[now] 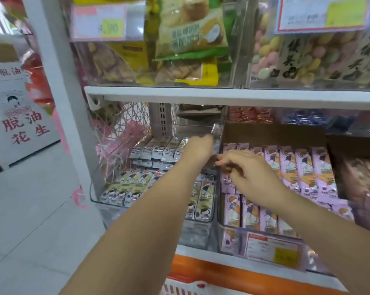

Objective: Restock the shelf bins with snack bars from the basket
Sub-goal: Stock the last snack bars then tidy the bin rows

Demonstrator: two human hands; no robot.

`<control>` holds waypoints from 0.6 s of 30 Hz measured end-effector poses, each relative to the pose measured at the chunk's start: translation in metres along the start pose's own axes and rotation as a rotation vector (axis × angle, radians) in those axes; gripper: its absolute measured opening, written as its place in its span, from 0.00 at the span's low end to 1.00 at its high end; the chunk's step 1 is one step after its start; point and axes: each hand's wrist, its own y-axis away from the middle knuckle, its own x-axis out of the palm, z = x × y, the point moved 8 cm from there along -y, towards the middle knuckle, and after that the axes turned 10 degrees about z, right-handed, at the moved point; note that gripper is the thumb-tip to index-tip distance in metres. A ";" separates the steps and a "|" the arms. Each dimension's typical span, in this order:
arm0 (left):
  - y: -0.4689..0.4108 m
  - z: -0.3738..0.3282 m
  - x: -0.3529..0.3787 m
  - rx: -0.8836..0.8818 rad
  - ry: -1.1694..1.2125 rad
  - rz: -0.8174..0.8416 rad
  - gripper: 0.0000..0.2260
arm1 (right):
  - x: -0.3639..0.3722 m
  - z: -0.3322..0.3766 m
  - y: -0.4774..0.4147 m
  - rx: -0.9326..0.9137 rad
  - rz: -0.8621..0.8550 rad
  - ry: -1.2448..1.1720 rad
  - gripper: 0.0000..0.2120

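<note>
Both hands [201, 145] [250, 175] over snack bars [141, 188] in bin [150, 206].

bins [214, 211]: clear glossy plastic; snack bars [303, 167]: shiny foil wrappers; shelf [222, 95]: smooth white

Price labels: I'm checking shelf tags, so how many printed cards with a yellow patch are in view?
3. One price card hangs on the upper left bin, one on the upper right bin, one on the lower purple-bar bin's front. Arms may hide others.
</note>
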 end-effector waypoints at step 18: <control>-0.008 -0.017 -0.001 0.336 -0.737 -0.117 0.12 | 0.011 -0.001 0.008 0.023 -0.014 -0.153 0.17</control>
